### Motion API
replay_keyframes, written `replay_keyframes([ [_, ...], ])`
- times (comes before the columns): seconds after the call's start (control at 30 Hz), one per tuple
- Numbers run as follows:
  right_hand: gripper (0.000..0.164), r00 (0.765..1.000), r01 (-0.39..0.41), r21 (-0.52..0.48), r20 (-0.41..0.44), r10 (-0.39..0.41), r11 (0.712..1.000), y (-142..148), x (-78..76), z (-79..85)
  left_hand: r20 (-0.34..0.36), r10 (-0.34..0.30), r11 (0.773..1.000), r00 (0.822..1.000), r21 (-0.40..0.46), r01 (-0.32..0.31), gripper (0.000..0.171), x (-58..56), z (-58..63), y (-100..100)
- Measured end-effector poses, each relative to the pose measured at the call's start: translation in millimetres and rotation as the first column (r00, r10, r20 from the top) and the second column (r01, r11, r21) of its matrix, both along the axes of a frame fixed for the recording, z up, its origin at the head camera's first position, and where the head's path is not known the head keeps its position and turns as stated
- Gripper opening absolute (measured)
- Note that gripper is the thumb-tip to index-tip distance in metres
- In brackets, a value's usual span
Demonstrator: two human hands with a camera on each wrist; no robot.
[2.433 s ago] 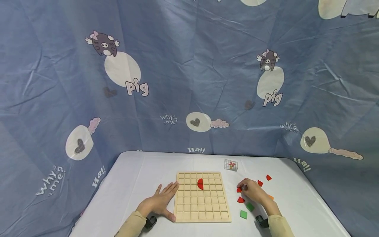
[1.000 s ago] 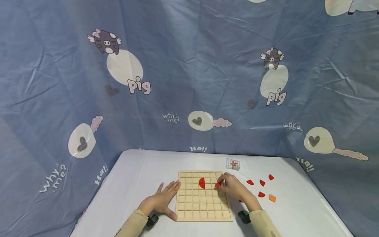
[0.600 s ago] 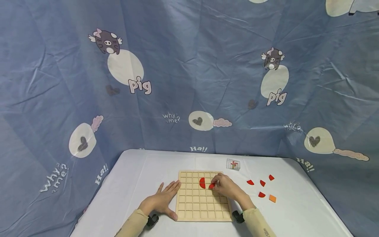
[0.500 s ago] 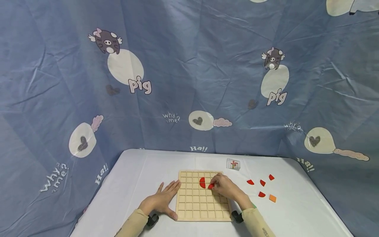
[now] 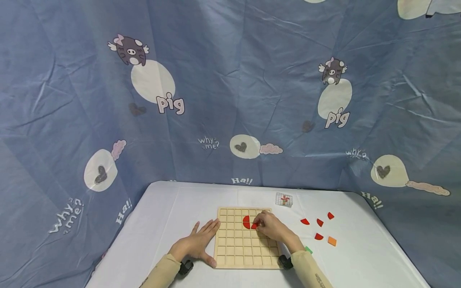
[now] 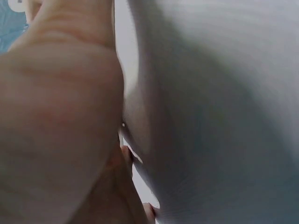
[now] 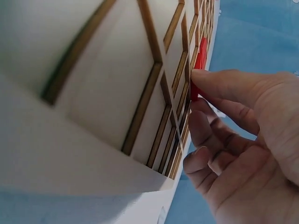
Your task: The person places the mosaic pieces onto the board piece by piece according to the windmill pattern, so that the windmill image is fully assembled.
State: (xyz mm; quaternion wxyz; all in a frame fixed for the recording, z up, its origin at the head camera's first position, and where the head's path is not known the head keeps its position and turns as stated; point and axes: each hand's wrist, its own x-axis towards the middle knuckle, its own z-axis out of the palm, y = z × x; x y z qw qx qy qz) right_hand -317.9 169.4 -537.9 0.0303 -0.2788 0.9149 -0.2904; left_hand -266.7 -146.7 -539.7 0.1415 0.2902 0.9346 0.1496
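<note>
A wooden grid board (image 5: 248, 262) lies on the white table. My left hand (image 5: 194, 245) rests flat with fingers spread, fingertips and thumb at the board's left edge; in the left wrist view its skin (image 6: 56, 116) fills the left side. Over the upper middle squares, my right hand (image 5: 271, 227) pinches a red quarter-circle tile (image 5: 253, 226) between thumb and fingers. Two more red tiles sit just left of it, an upper one (image 5: 246, 219) and a lower one (image 5: 247, 225), forming a half circle. Seen from the right wrist, the held tile (image 7: 195, 91) is at the grid's surface, partly covered by the thumb.
Right of the board lie several loose red quarter-circle tiles (image 5: 318, 237) and an orange square tile (image 5: 332, 241). A green tile (image 5: 308, 250) is partly hidden by the right sleeve. Behind the board's right corner is a card with a printed grid picture (image 5: 284, 199).
From the loose tiles on the right, my right hand has carried a red quarter-circle tile leftward over the board, close beside the two red ones. My left hand stays in place.
</note>
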Motion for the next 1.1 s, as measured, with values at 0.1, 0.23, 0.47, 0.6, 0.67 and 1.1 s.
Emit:
replay_keyframes([
  [0.1,0.012,1.0,0.003,-0.006,0.01,-0.003,1.0,-0.9,-1.4,-0.7,0.001,0.001,1.0,1.0,0.001,-0.001,0.135,0.2,0.0,0.1],
  [0.23,0.014,1.0,0.004,-0.004,0.0,-0.004,1.0,-1.6,-2.7,-1.0,-0.002,0.003,1.0,1.0,-0.004,-0.003,0.135,-0.4,-0.3,0.3],
  [0.47,0.015,1.0,0.008,-0.021,-0.007,-0.008,1.0,-1.4,-1.1,-3.1,0.002,0.014,1.0,1.0,-0.005,-0.014,0.135,-1.0,-3.2,0.7],
  [0.6,0.014,1.0,0.007,-0.014,-0.023,-0.007,1.0,-1.5,-0.3,-3.5,0.002,0.017,1.0,1.0,0.0,-0.017,0.135,-1.2,-4.0,1.1],
  [0.67,0.014,1.0,0.008,-0.016,-0.024,-0.008,1.0,-2.0,0.1,-3.5,0.003,0.018,1.0,1.0,0.002,-0.018,0.135,-1.1,-4.1,0.9],
  [1.1,0.012,1.0,0.014,-0.05,-0.008,-0.015,0.999,-2.8,1.9,-4.3,0.007,0.009,1.0,1.0,0.009,-0.009,0.135,-0.9,-3.3,0.2],
])
